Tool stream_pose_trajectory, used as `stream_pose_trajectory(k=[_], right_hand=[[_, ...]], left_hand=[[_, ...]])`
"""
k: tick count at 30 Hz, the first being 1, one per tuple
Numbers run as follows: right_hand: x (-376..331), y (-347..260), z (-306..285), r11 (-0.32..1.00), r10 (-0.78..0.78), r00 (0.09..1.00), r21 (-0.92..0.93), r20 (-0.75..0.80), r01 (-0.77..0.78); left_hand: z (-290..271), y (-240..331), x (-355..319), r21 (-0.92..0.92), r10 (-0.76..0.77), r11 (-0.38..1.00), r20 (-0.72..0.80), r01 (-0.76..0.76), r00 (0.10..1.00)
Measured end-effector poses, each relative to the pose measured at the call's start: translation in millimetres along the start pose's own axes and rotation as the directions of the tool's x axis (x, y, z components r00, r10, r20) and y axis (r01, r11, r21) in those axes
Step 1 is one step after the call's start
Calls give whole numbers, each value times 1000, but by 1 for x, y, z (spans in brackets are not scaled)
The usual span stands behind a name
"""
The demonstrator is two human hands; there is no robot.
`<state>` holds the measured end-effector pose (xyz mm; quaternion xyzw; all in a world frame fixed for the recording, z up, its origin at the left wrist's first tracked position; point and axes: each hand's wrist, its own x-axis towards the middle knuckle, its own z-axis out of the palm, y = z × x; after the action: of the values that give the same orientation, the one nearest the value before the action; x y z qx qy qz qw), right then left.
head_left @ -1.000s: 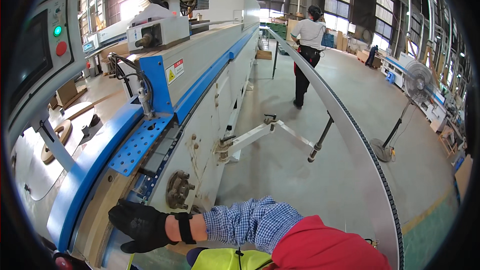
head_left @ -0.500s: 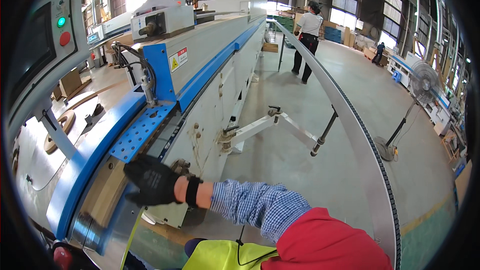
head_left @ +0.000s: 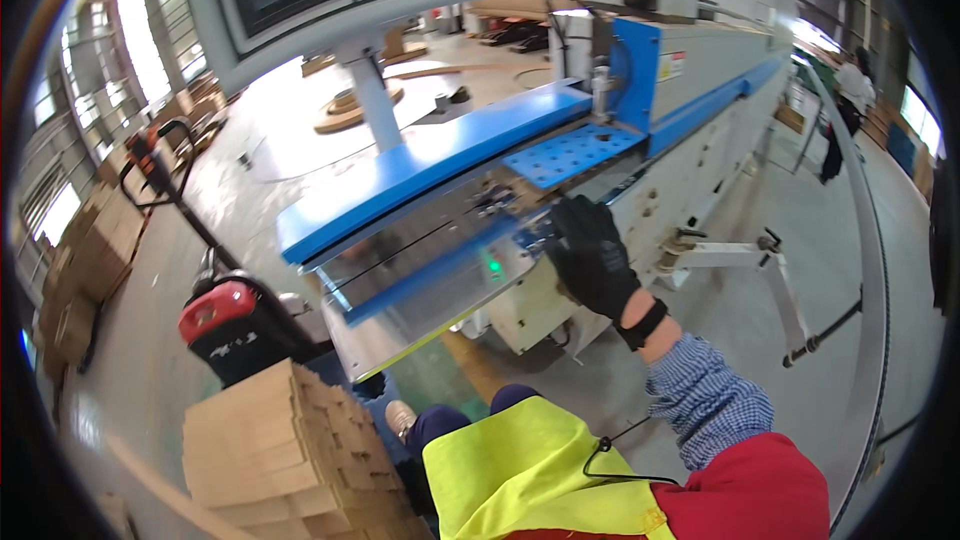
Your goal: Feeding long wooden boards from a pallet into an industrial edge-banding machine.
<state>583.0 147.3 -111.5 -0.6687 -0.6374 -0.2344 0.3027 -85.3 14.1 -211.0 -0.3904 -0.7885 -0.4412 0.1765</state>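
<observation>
Perforated blue plate [head_left: 565, 157] at the machine's [head_left: 715, 75] near end, the black-gloved right hand [head_left: 597, 255] just beside it.
The plate sits at the right end of the shiny metal bed [head_left: 425, 268]; the hand's fingers bend slightly, but I cannot tell whether they grip anything. A blue rail [head_left: 430, 162] runs along the far side; near left stands a brown stack [head_left: 245, 440].
</observation>
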Motion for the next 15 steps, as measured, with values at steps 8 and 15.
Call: stream_pose_trajectory(k=[8, 15], right_hand=[[-15, -47, -18, 984, -122, 991, 124, -63, 129], [-25, -127, -53, 907, -336, 932, 313, 134, 282]], left_hand=[[19, 114, 53, -653, 718, 570, 99, -499, 689], [70, 274, 62, -500, 977, 194, 26, -844, 210]])
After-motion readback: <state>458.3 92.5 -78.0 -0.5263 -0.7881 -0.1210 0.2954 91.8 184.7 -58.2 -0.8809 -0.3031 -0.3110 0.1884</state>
